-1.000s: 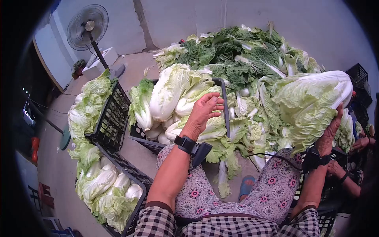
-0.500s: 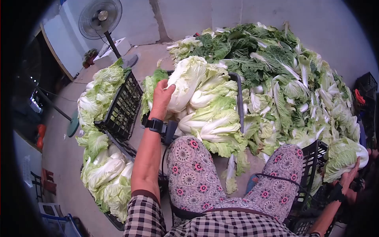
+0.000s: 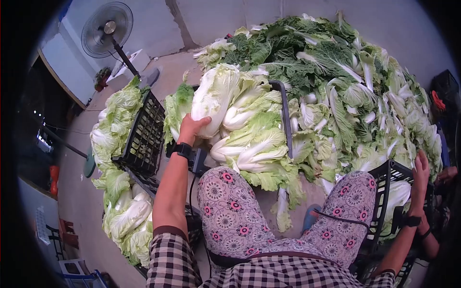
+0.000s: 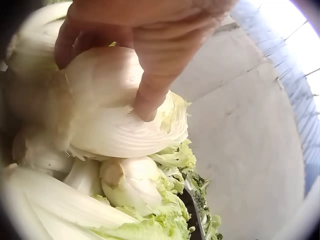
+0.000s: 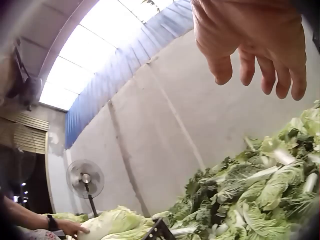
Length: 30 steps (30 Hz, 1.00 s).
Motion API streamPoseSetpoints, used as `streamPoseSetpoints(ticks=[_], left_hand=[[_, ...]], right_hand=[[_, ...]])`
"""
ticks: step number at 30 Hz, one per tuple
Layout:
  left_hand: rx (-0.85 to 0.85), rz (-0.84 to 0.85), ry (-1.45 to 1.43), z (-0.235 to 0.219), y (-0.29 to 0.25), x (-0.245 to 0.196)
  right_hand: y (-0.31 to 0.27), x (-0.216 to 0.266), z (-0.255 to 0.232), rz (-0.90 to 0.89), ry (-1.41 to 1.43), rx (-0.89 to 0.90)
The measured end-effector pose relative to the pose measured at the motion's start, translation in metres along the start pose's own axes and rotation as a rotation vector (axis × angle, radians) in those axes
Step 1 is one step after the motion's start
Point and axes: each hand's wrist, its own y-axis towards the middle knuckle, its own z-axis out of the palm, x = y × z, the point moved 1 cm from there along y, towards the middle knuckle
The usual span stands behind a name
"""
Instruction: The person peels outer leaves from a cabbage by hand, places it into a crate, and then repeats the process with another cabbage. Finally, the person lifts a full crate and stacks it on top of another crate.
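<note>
In the head view my left hand (image 3: 191,128) grips the white base of a large napa cabbage (image 3: 216,93), which lies on top of the others in the middle crate (image 3: 287,120). The left wrist view shows my thumb (image 4: 150,100) on one side of that cabbage (image 4: 110,132) and my fingers over the far side. Off to the right, my right hand (image 3: 419,182) is raised beside a black crate (image 3: 391,164), holding nothing. Its fingers hang apart, loosely straight, in the right wrist view. A pale napa cabbage (image 3: 397,196) shows inside that crate.
A big heap of loose cabbage leaves (image 3: 326,81) lies against the wall. More black crates (image 3: 144,129) of napa cabbages stand on the left, with a standing fan (image 3: 109,29) behind them. Another person's hand (image 3: 447,174) shows at the far right edge. A cable crosses my knee.
My right hand carried a napa cabbage down to the right-hand crate and let go of it. My left hand moved from the air to the middle crate and took hold of another cabbage.
</note>
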Motion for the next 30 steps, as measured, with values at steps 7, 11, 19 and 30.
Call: streamPoseSetpoints(ticks=[7,11,19,30], left_hand=[[-0.217,0.135,0.182,0.006,-0.018,-0.004],[-0.170,0.042,0.223,-0.002,-0.036,-0.045],[-0.066,-0.021,-0.040,0.014,-0.049,-0.017],[-0.098,0.163,-0.012,0.022,-0.051,0.011]], right_hand=[[0.003,0.214,0.202,-0.446,0.310,0.722],[-0.025,0.233,0.264,-0.472,0.399,0.999],[-0.049,0.137,0.313,-0.124,0.198,1.371],[-0.057,0.095,0.336,-0.111,0.175,1.512]])
